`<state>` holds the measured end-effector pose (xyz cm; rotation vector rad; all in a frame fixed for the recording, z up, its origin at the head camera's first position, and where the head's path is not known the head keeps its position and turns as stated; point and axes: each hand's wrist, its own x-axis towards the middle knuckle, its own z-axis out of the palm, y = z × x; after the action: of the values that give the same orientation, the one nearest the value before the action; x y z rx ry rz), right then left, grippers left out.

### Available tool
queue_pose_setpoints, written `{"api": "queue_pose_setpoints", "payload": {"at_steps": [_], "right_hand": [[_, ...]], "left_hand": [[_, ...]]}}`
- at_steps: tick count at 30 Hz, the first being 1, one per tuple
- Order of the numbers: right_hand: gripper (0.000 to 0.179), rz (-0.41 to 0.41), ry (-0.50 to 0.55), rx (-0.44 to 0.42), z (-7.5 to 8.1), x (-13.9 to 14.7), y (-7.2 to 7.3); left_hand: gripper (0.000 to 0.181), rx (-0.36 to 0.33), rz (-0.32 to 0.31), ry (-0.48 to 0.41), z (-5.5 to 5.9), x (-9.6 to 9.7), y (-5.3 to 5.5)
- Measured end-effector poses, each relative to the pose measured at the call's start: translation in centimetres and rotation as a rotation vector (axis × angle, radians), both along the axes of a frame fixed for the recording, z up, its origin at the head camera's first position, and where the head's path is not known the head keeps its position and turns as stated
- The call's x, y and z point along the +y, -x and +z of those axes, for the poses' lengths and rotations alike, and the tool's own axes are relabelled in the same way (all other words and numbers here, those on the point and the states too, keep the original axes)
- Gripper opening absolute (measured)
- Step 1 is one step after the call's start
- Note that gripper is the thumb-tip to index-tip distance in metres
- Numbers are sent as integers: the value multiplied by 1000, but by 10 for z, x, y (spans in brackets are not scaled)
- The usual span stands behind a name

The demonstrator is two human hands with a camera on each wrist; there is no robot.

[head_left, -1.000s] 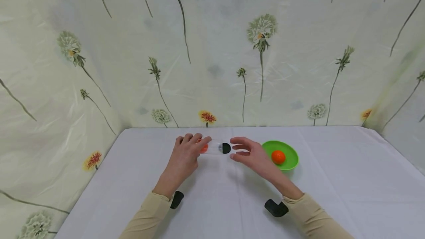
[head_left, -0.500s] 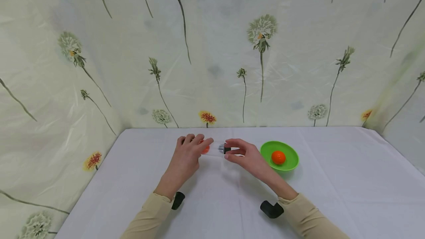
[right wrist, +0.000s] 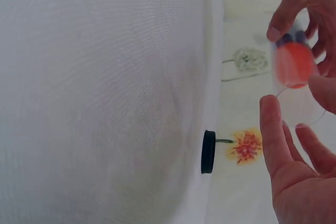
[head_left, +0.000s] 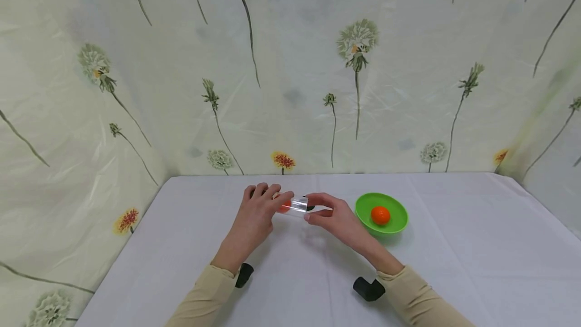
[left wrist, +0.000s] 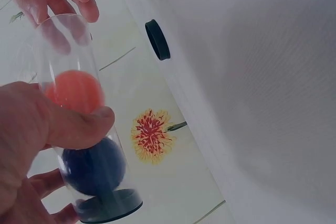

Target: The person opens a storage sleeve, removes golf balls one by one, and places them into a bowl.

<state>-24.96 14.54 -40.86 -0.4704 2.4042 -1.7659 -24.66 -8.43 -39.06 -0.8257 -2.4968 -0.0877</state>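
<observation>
My left hand [head_left: 254, 216] grips a clear plastic tube [head_left: 298, 205], its thumb laid across the side. Inside the tube are an orange ball [left wrist: 79, 90] and, further from the mouth, a dark blue ball [left wrist: 94, 166]. A dark cap [left wrist: 113, 206] closes the end by my left hand; the opposite end is uncovered. My right hand [head_left: 338, 216] has its thumb and fingers spread loosely about that uncovered rim, fingertips right at it. On the white cloth lies a loose black cap [right wrist: 208, 151], partly hidden behind my right fingers in the head view.
A green bowl [head_left: 395, 212] with an orange ball [head_left: 380, 215] in it stands just right of my right hand. White cloth [head_left: 290, 276] covers the table, and a flower-printed curtain [head_left: 290, 90] rises behind its back edge.
My right hand has moved left, from apart from the tube to its uncovered end. The tube's right end has tilted slightly down and toward me. My left hand stays nearly in place.
</observation>
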Motion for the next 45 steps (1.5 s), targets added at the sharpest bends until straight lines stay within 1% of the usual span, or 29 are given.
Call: {"api": "queue_pose_setpoints", "payload": {"at_steps": [4, 7, 14, 16, 23, 28, 31, 36, 39, 45], "right_hand": [[48, -5, 2, 5, -1, -1, 0], [48, -6, -1, 0, -2, -1, -1], [54, -43, -31, 15, -2, -1, -3], [54, -43, -29, 15, -2, -1, -2], [45, -22, -32, 26, 34, -6, -24], [44, -20, -37, 30, 38, -7, -26], [45, -22, -39, 28, 35, -7, -24], [48, -22, -30, 35, 16, -2, -13], [50, -23, -23, 38, 7, 1, -8], [48, -40, -31, 69, 4, 4, -5]], "left_hand": [[62, 4, -8, -6, 0, 0, 0], [63, 3, -1, 5, 0, 0, 0], [66, -24, 26, 30, -1, 1, 0], [66, -31, 25, 28, -1, 1, 0], [65, -71, 20, -11, -4, 0, 1], [66, -96, 22, -42, -5, 0, 1], [65, -105, 23, -48, -5, 0, 1], [64, -101, 27, -44, -7, -1, 1], [65, -81, 28, -42, -8, -2, 1], [64, -28, 31, -30, -7, -4, 1]]}}
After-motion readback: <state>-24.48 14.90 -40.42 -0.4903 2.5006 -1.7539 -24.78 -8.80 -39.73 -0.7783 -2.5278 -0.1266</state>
